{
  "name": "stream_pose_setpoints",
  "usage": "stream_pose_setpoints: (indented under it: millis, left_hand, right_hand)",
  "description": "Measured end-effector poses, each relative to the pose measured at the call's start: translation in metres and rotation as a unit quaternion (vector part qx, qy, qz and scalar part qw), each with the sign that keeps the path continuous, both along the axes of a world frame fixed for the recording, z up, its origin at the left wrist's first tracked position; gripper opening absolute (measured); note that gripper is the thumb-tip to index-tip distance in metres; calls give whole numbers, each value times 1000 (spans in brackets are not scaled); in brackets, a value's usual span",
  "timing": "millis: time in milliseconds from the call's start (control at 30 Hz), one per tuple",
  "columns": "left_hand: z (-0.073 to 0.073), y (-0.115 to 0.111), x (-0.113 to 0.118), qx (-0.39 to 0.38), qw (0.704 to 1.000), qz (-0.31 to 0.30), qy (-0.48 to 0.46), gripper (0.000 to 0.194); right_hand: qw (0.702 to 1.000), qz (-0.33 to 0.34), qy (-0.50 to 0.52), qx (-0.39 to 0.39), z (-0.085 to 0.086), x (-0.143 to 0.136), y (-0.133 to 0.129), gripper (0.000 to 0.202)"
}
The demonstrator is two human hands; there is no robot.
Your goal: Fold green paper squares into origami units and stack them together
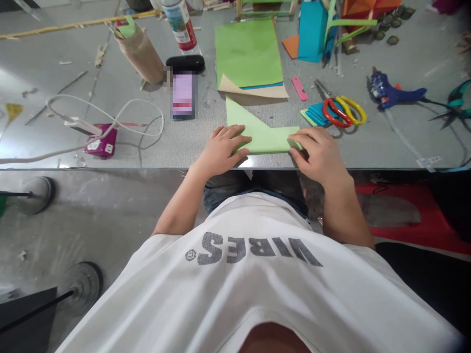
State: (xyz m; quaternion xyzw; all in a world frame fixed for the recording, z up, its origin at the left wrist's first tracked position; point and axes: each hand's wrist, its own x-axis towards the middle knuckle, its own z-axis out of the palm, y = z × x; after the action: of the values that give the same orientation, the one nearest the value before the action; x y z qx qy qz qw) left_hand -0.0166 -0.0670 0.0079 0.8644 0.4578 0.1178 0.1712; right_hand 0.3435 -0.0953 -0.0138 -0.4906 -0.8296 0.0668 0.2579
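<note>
The folded paper (270, 139) lies at the table's near edge between the hands, its long strip running left to right and a pointed flap reaching far from its left end. The left hand (225, 149) rests on that end, fingers slightly spread, while the right hand (319, 153) pinches the right end, equally close. Green sheets (250, 54) lie just beyond the flap, scissors (336, 113) far-right.

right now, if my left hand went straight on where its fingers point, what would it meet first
Resting on the folded green paper, the left hand would likely cross it and meet the right hand first, though depth is unclear.
</note>
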Motion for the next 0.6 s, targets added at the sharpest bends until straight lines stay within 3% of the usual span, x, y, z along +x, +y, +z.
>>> stream_pose_setpoints:
  millis: [133,600]
  left_hand:
    - [1,-1,2,-6,1000,17,-11,57]
    - [1,-5,4,20,1000,18,2,53]
  right_hand:
    - [1000,27,-4,-2,0,-2,3,45]
    - [999,15,2,31,-13,-2,-5,43]
